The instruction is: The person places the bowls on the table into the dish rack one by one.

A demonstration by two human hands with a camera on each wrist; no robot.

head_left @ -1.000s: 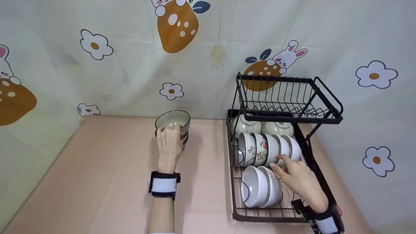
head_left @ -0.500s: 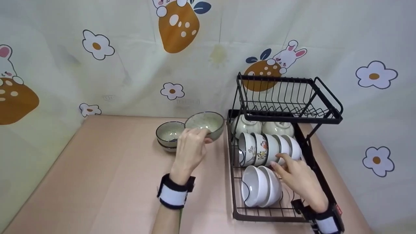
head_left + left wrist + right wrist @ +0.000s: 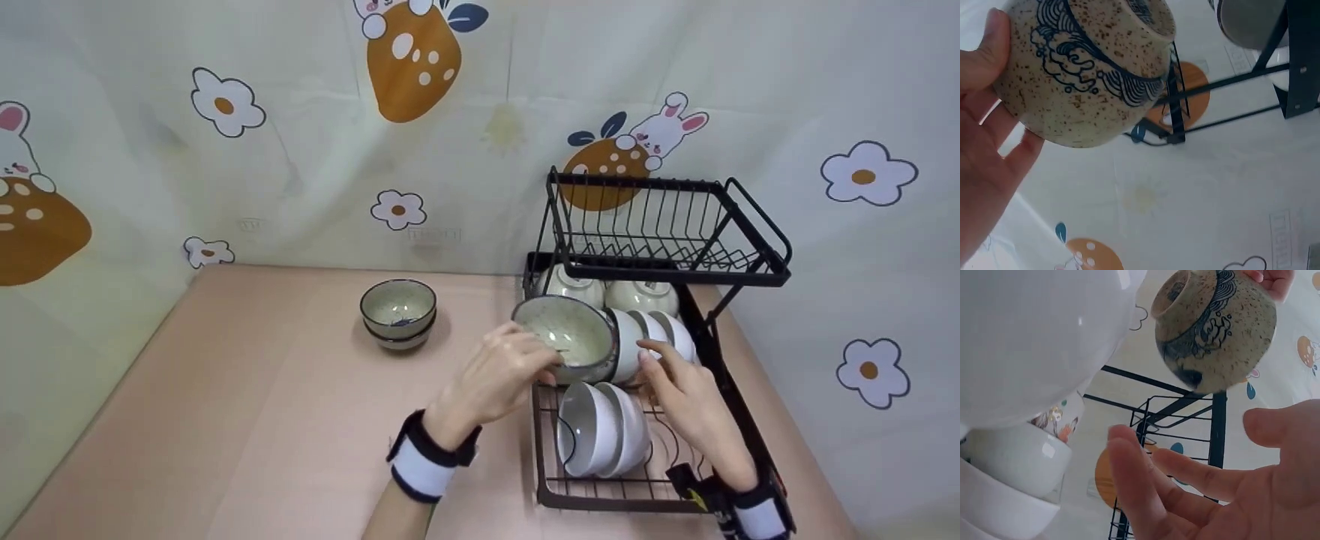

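Note:
My left hand [image 3: 506, 371] grips the rim of a speckled bowl [image 3: 1095, 73] with a blue wave pattern, thumb on one side and fingers on the other. In the head view the bowl is tilted and overlaps the row of bowls in the rack. My right hand [image 3: 690, 397] hovers over the rack's right side, its fingers loosely bent around nothing. Close to its fingertips stand white bowls [image 3: 671, 337] on edge in the middle row. Two more white bowls [image 3: 592, 431] lean together in the front row. In the right wrist view the speckled bowl hangs above my right hand's fingers.
Two stacked speckled bowls [image 3: 397, 311] stand on the pink tabletop [image 3: 247, 405] at the left. The black dish rack [image 3: 544, 480] has a raised upper shelf [image 3: 675, 270] at the back. Under that shelf sit upturned bowls [image 3: 641, 296]. A patterned curtain [image 3: 300, 150] hangs behind.
My left hand has lifted the top bowl off the stack and carried it right, over the rack. The right hand has barely moved, its fingers shifting slightly.

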